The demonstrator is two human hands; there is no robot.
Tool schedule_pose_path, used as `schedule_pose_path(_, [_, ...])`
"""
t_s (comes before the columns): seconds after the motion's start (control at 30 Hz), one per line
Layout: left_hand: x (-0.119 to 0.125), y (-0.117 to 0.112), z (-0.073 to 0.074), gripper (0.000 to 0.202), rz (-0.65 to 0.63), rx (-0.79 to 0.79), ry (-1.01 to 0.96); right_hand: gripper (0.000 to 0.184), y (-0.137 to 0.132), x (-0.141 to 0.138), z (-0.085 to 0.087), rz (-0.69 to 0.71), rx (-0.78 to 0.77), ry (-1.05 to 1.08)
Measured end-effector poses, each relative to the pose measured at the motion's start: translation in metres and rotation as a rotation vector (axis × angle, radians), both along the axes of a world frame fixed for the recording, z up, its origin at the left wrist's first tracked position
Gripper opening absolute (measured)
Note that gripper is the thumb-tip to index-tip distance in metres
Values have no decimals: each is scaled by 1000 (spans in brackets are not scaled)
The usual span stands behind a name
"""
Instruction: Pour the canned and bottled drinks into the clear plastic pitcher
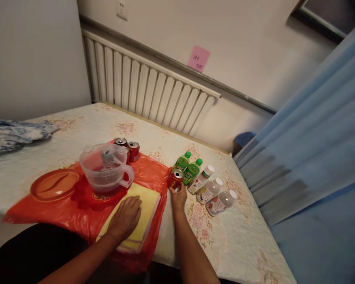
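Observation:
My left hand (126, 217) lies flat with its fingers stretched out on a stack of yellow cloths (149, 199). With fingers curled round its lower part, my right hand (179, 197) grips a red drink can (175, 179) whose top is open. The can stands at the right edge of a red plastic sheet (148, 169), close in front of two green bottles (192, 169). Left of the cloths, a clear plastic jug (103, 173) with a handle sits on a red scalloped dish (85, 197). Whether the can's base touches the table is hard to see.
Three bottles with white caps (210, 191) stand in a slanting row right of the green ones. Behind the jug are more cans (133, 152). An orange-red round plate (55, 184) and a bunched patterned cloth (17, 136) lie left. A radiator (154, 90) borders the table's far side.

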State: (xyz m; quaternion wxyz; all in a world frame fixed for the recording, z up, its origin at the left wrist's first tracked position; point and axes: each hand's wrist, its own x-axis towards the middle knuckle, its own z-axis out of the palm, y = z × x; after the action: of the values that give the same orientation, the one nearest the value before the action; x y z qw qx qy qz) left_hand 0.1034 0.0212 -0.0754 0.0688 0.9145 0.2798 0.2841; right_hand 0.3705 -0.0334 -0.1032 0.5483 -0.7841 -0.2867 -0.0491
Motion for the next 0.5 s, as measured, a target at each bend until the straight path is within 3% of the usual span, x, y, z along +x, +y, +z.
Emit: schedule_pose_path(0.5, [-2, -2, 4, 23, -4, 2, -17, 56, -2, -2, 4, 21, -17, 14])
